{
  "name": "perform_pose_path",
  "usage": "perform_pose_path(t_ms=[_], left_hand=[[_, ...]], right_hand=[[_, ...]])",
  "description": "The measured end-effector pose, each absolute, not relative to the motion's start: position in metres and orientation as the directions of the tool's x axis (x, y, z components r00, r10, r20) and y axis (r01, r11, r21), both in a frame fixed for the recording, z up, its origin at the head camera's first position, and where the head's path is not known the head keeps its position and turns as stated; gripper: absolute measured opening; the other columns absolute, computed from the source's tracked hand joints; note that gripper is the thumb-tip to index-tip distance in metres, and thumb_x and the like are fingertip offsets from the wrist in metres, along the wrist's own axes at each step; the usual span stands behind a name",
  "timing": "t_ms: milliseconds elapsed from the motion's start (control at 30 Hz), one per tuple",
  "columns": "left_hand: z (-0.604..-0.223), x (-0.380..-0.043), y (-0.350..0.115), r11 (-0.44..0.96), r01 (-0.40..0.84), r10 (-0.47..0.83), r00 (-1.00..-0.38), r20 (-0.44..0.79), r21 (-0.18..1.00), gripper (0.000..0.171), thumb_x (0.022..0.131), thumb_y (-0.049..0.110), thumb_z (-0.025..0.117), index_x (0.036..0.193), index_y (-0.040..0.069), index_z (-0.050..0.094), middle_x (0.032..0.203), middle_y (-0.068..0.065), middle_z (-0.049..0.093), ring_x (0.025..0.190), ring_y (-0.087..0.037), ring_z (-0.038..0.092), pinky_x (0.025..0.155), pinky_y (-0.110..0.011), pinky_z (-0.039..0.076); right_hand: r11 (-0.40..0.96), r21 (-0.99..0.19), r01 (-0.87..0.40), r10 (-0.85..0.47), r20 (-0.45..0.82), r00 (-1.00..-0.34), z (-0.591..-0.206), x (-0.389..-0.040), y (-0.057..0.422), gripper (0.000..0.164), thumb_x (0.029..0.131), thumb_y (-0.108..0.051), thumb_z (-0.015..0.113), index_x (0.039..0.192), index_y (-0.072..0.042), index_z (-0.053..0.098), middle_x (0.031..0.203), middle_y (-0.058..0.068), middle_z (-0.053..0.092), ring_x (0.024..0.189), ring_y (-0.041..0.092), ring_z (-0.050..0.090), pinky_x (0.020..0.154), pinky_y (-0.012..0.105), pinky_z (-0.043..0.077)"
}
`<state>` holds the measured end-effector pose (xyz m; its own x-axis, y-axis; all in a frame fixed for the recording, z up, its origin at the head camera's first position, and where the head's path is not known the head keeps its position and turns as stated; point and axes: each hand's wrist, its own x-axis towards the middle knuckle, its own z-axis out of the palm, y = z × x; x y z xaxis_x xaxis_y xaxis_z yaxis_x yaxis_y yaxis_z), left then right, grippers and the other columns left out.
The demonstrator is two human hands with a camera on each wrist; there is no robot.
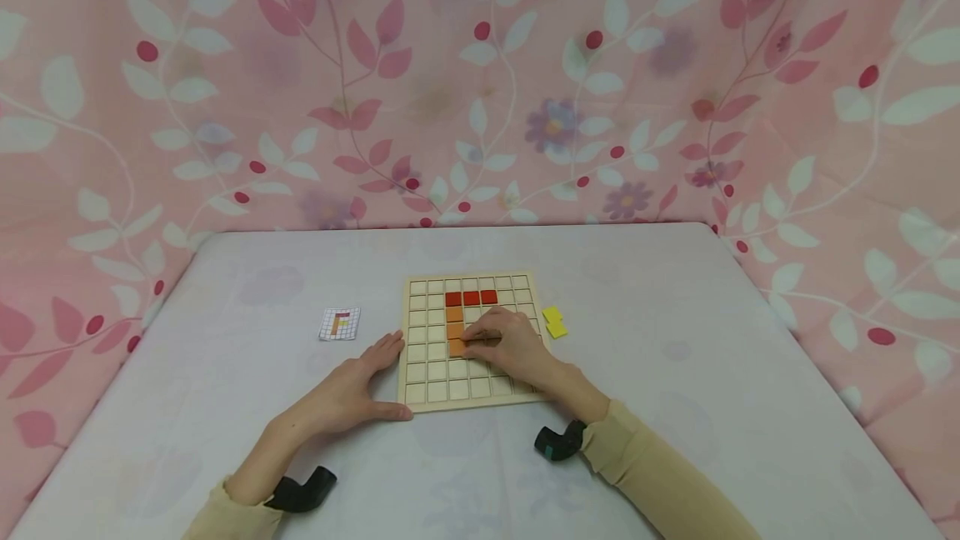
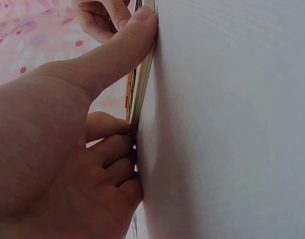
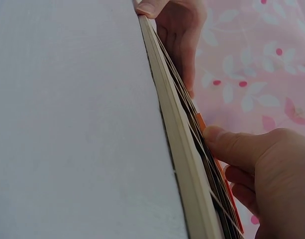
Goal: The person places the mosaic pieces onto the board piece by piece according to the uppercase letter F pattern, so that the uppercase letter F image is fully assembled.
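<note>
A wooden grid board (image 1: 427,392) lies on the table. Three red tiles (image 1: 471,298) form a row in its upper part, with orange tiles (image 1: 454,314) in a column below the leftmost one. My right hand (image 1: 513,348) is over the board, thumb and fingertips pinching the lowest orange tile (image 1: 456,349) at its right side. In the right wrist view the thumb meets an orange tile (image 3: 200,121) at board level. My left hand (image 1: 341,394) spans the board's near left corner, fingertips along the left edge and the thumb on the front edge.
Two yellow tiles (image 1: 555,322) lie just right of the board. A small card (image 1: 340,324) with a coloured grid pattern lies to its left. A pale cloth covers the table (image 1: 637,290), and a pink floral curtain (image 1: 450,107) hangs behind it.
</note>
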<state>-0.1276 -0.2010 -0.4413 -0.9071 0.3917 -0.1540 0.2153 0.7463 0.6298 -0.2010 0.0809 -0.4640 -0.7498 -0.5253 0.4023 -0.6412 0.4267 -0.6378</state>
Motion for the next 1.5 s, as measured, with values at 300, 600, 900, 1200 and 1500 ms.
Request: perform_pose_path(t_ms=[300,600,900,1200,1500], left_hand=[[-0.4428,-0.128,-0.2018,0.748,0.222,0.393,-0.908,-0.146,0.626,0.11,0.073,0.056,0.083,0.157,0.007,0.031,0.166,-0.008,0.023,0.153,-0.034,0.018,0.118,-0.065,0.02],[-0.4427,-0.1281,-0.2016,0.743,0.226,0.397,-0.906,-0.143,0.629,0.11,0.073,0.056,0.082,0.157,0.007,0.032,0.166,-0.009,0.023,0.153,-0.035,0.018,0.118,-0.064,0.021],[-0.4409,-0.1272,-0.2015,0.746,0.232,0.399,-0.906,-0.14,0.624,0.11,0.073,0.056,0.082,0.157,0.007,0.032,0.165,-0.009,0.024,0.153,-0.035,0.019,0.117,-0.066,0.02],[-0.4406,-0.128,-0.2016,0.745,0.234,0.401,-0.906,-0.139,0.624,0.11,0.073,0.056,0.083,0.157,0.007,0.032,0.166,-0.008,0.023,0.153,-0.034,0.018,0.117,-0.066,0.019],[-0.4418,-0.1286,-0.2022,0.743,0.231,0.401,-0.905,-0.141,0.628,0.11,0.073,0.056,0.082,0.157,0.007,0.031,0.166,-0.009,0.023,0.153,-0.035,0.018,0.118,-0.065,0.02]], right_hand=[[0.435,-0.595,-0.676,-0.53,0.438,-0.726,-0.4659,-0.2021,0.0795,0.021,0.077,-0.021,0.088,0.094,-0.014,0.08,0.091,-0.006,0.074,0.091,0.009,0.064,0.079,0.025,0.051],[0.436,-0.603,-0.668,-0.526,0.431,-0.733,-0.4661,-0.2014,0.0806,0.021,0.077,-0.023,0.088,0.094,-0.015,0.08,0.091,-0.007,0.073,0.09,0.008,0.064,0.078,0.024,0.051],[0.42,-0.618,-0.665,-0.535,0.423,-0.731,-0.4655,-0.2015,0.0803,0.021,0.077,-0.022,0.087,0.095,-0.013,0.08,0.092,-0.005,0.074,0.091,0.009,0.064,0.079,0.024,0.052],[0.401,-0.633,-0.663,-0.54,0.421,-0.729,-0.4644,-0.2019,0.0805,0.02,0.077,-0.019,0.087,0.094,-0.012,0.08,0.092,-0.003,0.075,0.092,0.01,0.064,0.08,0.025,0.053],[0.435,-0.648,-0.625,-0.528,0.379,-0.76,-0.4594,-0.2002,0.081,0.022,0.077,-0.021,0.087,0.096,-0.013,0.079,0.093,-0.004,0.074,0.092,0.011,0.065,0.081,0.027,0.053]])
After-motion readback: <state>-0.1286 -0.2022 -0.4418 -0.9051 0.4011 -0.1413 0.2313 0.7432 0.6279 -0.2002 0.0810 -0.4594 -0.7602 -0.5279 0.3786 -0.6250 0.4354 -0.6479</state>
